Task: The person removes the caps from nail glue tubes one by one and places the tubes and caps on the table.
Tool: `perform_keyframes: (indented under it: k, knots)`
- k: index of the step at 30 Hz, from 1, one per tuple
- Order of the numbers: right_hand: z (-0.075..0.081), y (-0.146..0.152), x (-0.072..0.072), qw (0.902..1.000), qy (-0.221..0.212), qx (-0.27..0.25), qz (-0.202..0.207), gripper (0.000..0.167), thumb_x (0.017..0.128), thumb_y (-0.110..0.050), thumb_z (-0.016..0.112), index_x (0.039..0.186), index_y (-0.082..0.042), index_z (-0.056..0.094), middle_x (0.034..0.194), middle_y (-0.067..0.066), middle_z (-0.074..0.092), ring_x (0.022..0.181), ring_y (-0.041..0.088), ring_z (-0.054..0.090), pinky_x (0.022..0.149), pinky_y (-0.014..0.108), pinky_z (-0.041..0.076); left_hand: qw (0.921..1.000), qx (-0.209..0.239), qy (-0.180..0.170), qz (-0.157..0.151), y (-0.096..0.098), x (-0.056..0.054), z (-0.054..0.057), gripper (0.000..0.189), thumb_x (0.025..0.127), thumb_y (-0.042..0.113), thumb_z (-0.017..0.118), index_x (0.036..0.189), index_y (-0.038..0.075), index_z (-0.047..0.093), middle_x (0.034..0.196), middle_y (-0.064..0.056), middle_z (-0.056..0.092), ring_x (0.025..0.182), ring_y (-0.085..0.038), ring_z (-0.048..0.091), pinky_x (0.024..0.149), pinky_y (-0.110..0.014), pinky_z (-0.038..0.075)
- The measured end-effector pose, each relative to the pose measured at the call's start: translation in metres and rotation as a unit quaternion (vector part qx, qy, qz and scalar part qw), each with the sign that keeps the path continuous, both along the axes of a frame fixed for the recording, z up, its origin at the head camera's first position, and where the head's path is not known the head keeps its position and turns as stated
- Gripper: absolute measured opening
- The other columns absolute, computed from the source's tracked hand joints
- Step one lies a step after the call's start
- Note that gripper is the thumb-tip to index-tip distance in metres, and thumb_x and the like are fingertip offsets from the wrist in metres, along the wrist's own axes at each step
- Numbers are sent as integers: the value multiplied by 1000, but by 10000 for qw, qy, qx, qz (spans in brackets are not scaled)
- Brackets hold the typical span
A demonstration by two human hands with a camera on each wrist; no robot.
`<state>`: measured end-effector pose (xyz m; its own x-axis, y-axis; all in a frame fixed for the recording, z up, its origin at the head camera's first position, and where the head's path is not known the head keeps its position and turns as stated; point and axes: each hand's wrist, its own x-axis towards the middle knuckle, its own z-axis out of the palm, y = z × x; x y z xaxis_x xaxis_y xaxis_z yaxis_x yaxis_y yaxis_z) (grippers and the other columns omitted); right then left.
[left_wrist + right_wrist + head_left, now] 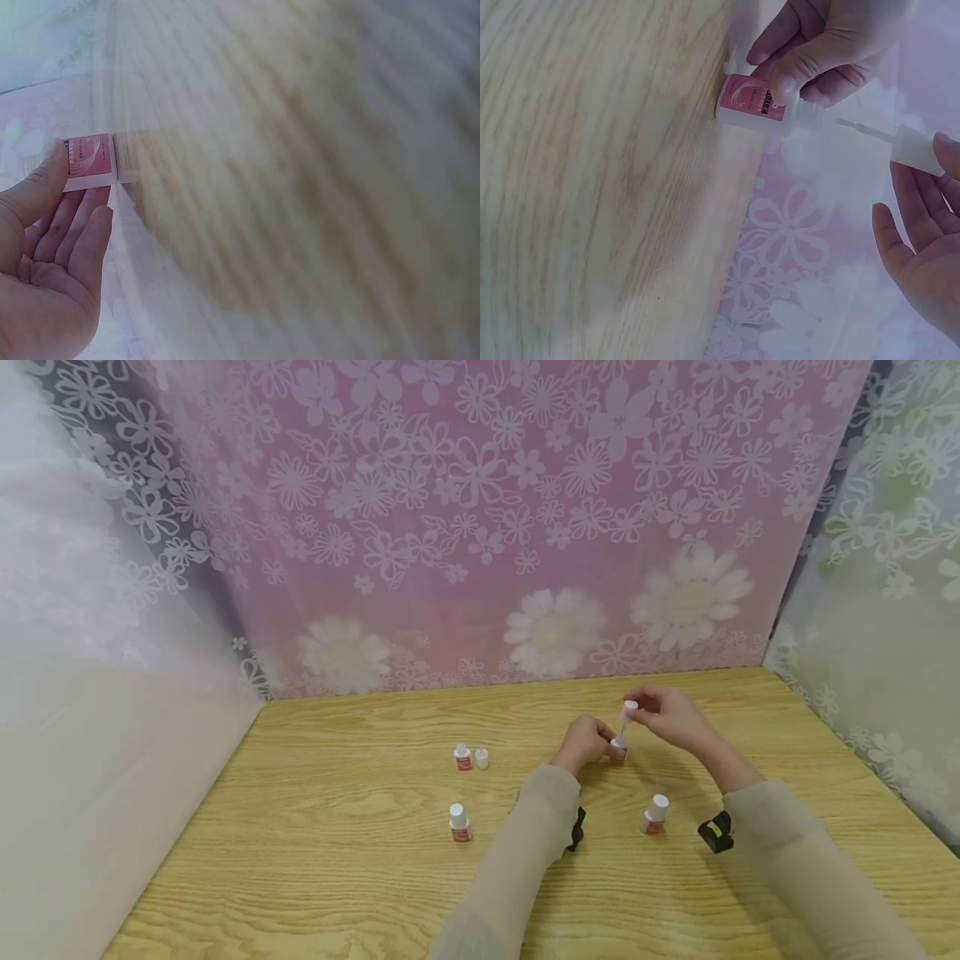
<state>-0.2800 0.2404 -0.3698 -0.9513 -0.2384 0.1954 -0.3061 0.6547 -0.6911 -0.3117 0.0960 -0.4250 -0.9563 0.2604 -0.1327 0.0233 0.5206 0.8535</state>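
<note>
My left hand (587, 742) grips a small white bottle (754, 105) with a pink label between thumb and fingers, its base on the table. The same bottle (90, 159) shows in the left wrist view. Above it, my right hand (671, 717) pinches a white cap (917, 154) with a thin brush (864, 129) attached. In the right wrist view the brush points at the bottle's uncovered neck, a small gap between them. The fingers of my right hand (930, 232) below the cap are loosely bent.
On the left stands an uncapped bottle (463, 758) beside a white cap (482, 759). Capped bottles stand nearer me, one left (460, 823) and one right (655, 815). Flowered curtains (465, 527) border the wooden table (337, 877). Black wrist devices (717, 832) hang under both forearms.
</note>
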Motion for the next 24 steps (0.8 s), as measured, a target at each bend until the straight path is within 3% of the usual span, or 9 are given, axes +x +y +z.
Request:
perform_keyframes:
  k: [15,24]
  knots:
    - [-6,1,-2,9995,293,24,125,19,87,-5,55,103,4,58,91,15,60,86,32,58,72,44,45,10000,12,-8,-23,-1,1,2,13,65,10,78,73,6,69,66,5,58,61,-6,47,57,-21,40]
    - [-9,2,-3,9995,257,1,177,19,86,-4,55,103,5,57,91,16,59,86,34,57,71,44,45,10000,20,40,-54,0,1,1,13,65,10,79,72,5,68,65,5,57,59,-6,45,55,-21,39]
